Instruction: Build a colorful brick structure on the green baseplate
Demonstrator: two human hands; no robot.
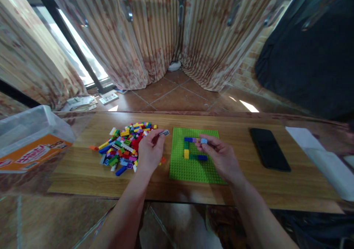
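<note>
My left hand (151,146) pinches a small grey building brick (165,132), its hollow underside partly showing, between the brick pile and the baseplate. A light blue building brick (204,141) is held between the fingertips of my right hand (221,153), above the green baseplate (177,171). Bricks attached to the plate form an angular outline: a blue and a purple one along the far side, green down the left, a yellow brick (186,154) at the near corner, then green and a dark blue brick (202,157). My right fingers hide part of the far side.
A heap of loose coloured bricks (125,146) spreads over the left of the wooden table (83,171). Further left stands a clear plastic box (35,120) with an orange label. On the right lie a black phone (269,149) and white paper (312,149).
</note>
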